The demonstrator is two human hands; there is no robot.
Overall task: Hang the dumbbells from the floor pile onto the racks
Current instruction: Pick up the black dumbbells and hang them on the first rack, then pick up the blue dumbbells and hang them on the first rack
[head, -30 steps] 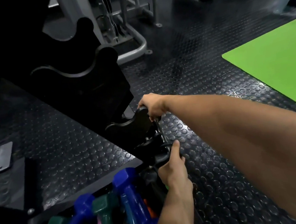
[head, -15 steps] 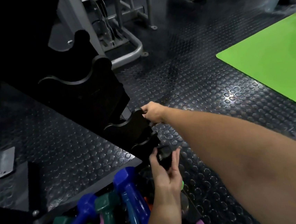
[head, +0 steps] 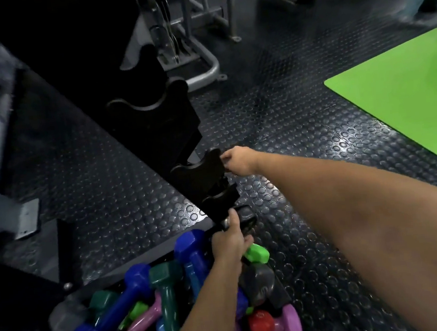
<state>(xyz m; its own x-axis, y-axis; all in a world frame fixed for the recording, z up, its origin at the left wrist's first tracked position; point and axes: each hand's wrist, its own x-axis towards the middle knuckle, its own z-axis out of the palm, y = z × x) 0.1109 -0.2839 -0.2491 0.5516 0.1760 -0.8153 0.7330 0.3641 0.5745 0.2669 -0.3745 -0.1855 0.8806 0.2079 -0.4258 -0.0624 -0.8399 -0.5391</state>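
A black rack (head: pixel 154 123) with curved cradles stands in the middle. My right hand (head: pixel 238 160) reaches in from the right and grips the edge of a low cradle (head: pixel 199 168). Just below it, my left hand (head: pixel 230 241) grips a small black dumbbell (head: pixel 246 216) by its shiny handle, holding it against the lowest cradle (head: pixel 220 199). Beneath my left arm lies the floor pile: blue dumbbells (head: pixel 137 280), a teal one (head: pixel 165 277), purple ones (head: pixel 288 321), a red one (head: pixel 259 326), a green one (head: pixel 256 253) and a dark grey one (head: pixel 260 281).
The floor is dark studded rubber (head: pixel 274 122). A bright green mat (head: pixel 406 99) lies at the right. A grey machine frame (head: pixel 197 68) stands behind the rack. A grey metal bracket (head: pixel 27 218) sits at the left.
My left hand has wrapped round the black dumbbell and brought it up by the lowest cradle. My right hand stays on the cradle above.
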